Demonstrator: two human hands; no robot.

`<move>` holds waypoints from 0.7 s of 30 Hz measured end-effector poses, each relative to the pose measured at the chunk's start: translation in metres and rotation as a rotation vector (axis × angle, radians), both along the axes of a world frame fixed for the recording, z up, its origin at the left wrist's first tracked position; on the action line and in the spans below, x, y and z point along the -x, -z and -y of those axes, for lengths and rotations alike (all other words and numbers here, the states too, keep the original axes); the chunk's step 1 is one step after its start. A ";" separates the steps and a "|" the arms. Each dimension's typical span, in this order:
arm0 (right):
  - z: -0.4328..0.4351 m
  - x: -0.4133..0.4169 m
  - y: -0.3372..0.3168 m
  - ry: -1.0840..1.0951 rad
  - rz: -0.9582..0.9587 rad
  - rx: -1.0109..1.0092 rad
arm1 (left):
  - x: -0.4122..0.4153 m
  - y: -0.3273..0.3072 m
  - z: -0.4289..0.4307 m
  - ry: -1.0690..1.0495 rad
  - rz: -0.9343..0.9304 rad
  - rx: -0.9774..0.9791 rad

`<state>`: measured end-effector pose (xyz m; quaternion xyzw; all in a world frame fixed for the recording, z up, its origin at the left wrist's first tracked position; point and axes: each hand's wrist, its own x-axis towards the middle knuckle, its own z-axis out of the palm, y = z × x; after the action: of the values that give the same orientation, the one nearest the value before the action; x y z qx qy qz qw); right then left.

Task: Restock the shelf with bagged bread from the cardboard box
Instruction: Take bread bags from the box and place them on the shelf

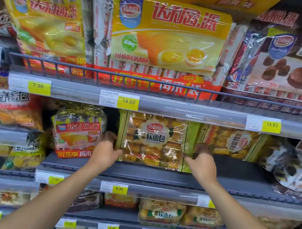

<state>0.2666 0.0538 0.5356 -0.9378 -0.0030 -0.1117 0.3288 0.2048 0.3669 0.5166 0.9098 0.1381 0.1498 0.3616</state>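
1. nearest the lens: two bare forearms reach up. left hand (106, 148) and right hand (201, 162) are level, set apart by the bag's width.
2. both hands hold one clear plastic bag of golden soft bread with green side strips (153, 140): left grips its lower left edge, right its lower right edge.
3. bag stands upright on the dark grey metal shelf (159, 176).
4. just right: matching bread bag turned sideways (233, 142). left: small yellow-and-red pie bag (78, 131).
5. shelf rail below: yellow 9.90 price tag (119, 189).
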 end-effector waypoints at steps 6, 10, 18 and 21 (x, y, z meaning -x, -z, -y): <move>-0.017 0.003 0.023 -0.344 -0.204 0.190 | -0.005 0.002 0.006 0.294 -0.189 -0.349; -0.023 -0.010 0.032 -0.376 -0.233 0.178 | -0.018 0.007 0.000 0.335 -0.226 -0.417; -0.029 -0.033 0.042 -0.392 -0.291 0.179 | -0.035 0.020 -0.006 0.407 -0.247 -0.375; -0.033 -0.042 0.043 -0.372 -0.300 0.172 | -0.042 0.022 -0.007 0.407 -0.249 -0.341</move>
<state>0.3087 0.0865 0.4922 -0.9517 -0.1362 0.0918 0.2596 0.2472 0.3736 0.4950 0.9778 -0.0314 -0.0174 0.2063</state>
